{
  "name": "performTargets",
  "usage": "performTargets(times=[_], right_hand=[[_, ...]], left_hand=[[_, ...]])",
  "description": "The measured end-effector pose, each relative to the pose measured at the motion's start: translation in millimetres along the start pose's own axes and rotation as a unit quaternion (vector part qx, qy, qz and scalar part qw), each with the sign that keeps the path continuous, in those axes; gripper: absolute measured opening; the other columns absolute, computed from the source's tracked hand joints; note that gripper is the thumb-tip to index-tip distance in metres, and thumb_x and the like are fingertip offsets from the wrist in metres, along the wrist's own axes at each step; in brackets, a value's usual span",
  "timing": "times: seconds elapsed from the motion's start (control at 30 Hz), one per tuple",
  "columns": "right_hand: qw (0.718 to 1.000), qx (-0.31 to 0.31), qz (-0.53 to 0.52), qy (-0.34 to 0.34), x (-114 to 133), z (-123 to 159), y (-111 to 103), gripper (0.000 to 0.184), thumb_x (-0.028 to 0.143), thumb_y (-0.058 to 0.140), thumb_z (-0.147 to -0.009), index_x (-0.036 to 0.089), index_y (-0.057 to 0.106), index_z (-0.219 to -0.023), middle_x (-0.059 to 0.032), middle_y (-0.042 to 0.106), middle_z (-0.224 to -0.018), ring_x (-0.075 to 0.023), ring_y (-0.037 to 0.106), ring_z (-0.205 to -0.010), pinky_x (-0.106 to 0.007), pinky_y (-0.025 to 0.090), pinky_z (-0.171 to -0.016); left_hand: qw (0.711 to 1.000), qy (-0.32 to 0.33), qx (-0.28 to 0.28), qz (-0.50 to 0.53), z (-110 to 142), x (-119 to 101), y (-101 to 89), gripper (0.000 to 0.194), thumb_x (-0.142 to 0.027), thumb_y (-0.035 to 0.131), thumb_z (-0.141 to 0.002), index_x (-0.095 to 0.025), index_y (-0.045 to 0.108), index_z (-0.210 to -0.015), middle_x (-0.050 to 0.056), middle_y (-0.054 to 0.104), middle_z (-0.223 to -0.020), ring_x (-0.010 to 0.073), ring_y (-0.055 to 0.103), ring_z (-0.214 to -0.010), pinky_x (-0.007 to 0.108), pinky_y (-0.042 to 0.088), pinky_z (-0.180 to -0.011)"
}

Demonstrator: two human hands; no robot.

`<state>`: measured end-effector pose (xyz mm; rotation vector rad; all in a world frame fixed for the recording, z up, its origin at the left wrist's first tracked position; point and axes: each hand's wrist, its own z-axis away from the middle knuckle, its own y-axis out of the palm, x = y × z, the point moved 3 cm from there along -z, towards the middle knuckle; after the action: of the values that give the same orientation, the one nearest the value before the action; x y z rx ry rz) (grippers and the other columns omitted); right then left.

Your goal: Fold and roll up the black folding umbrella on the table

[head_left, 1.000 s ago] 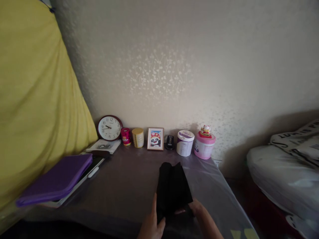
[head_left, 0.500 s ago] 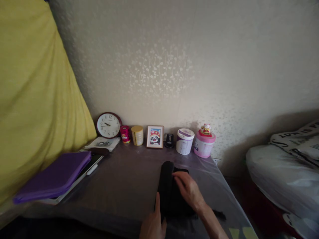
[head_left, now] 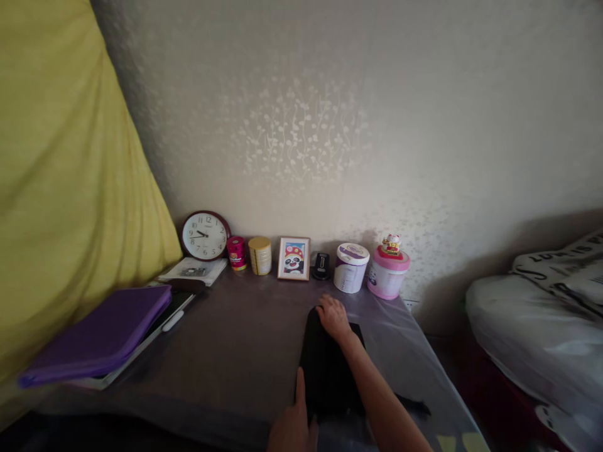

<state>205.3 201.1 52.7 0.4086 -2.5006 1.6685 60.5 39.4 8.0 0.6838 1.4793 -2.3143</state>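
Note:
A black folded fabric item [head_left: 313, 358], with a thick rounded flap along its left side, lies lengthwise on the table; its exact kind is unclear. A dark strap [head_left: 414, 405] sticks out to its right. My left hand [head_left: 293, 424] grips the near left corner, the index finger stretched along the edge and the other fingers partly hidden. At the far end my right hand [head_left: 334, 317] lies over the top of the item, its fingers curled on the rounded edge. My right forearm crosses above the item's right part.
Along the wall stand a clock [head_left: 206, 236], a pink-red can [head_left: 236, 253], a yellow-lidded can [head_left: 260, 256], a picture frame [head_left: 293, 258], a small black object [head_left: 321, 267], a white tub [head_left: 351, 269] and a pink tub [head_left: 387, 274] bearing a cat figurine [head_left: 391, 245]. A purple folder [head_left: 101, 333] lies left.
My right hand has moved away from me, from the middle of the flap to the far end of the black item. My left hand stays at the near left corner.

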Motion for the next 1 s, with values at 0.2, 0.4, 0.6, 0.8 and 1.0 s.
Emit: performTargets(times=[0.2, 0.4, 0.6, 0.8, 1.0], right_hand=[[0.985, -0.091, -0.040, 0.142, -62, 48, -39, 0.032, 0.029, 0.038, -0.083, 0.009, 0.057, -0.100, -0.0140, 0.063, -0.096, -0.0205, 0.059, -0.088, -0.031, 0.042, -0.081], [0.969, -0.031, -0.112, 0.216, -69, 109, -53, 0.035, 0.040, 0.037, -0.081, 0.016, 0.060, -0.093, -0.0093, 0.066, -0.089, -0.0208, 0.061, -0.083, -0.030, 0.043, -0.075], [0.960, 0.001, -0.150, 0.235, -50, 127, -52, 0.038, 0.047, 0.040, -0.078, 0.019, 0.060, -0.096, -0.0046, 0.066, -0.073, -0.0208, 0.063, -0.071, -0.029, 0.044, -0.066], [0.933, 0.002, -0.248, 0.262, -47, 126, -44, 0.039, 0.045, 0.051, -0.070, 0.016, 0.062, -0.093, -0.0071, 0.066, -0.077, -0.0235, 0.062, -0.075, -0.030, 0.047, -0.059], [0.873, -0.003, -0.427, 0.236, -22, 101, -48, 0.047, 0.045, 0.056, -0.067, 0.014, 0.060, -0.102, -0.0060, 0.064, -0.079, -0.0206, 0.061, -0.076, -0.026, 0.047, -0.058]], left_hand=[[0.999, 0.027, -0.024, -0.019, 1, 4, 4.3, 0.073, -0.022, 0.036, -0.084, -0.012, -0.013, -0.137, 0.010, 0.066, -0.091, 0.0190, 0.061, -0.081, 0.028, 0.040, -0.070], [0.998, 0.041, -0.047, -0.026, 6, 3, 3.3, 0.072, -0.026, 0.036, -0.085, -0.011, -0.012, -0.137, 0.009, 0.065, -0.087, 0.0169, 0.060, -0.078, 0.026, 0.039, -0.068], [0.998, 0.038, -0.048, -0.024, 7, 3, 3.4, 0.071, -0.025, 0.035, -0.085, -0.011, -0.012, -0.137, 0.009, 0.064, -0.090, 0.0163, 0.061, -0.080, 0.025, 0.039, -0.070], [0.998, 0.037, -0.053, -0.025, 6, 4, 4.3, 0.072, -0.026, 0.036, -0.085, -0.010, -0.011, -0.137, 0.010, 0.064, -0.090, 0.0175, 0.061, -0.082, 0.025, 0.040, -0.070], [0.998, 0.048, -0.047, -0.015, 5, 4, 4.3, 0.071, -0.024, 0.035, -0.085, -0.008, -0.010, -0.137, 0.012, 0.064, -0.095, 0.0178, 0.061, -0.084, 0.024, 0.040, -0.071]])
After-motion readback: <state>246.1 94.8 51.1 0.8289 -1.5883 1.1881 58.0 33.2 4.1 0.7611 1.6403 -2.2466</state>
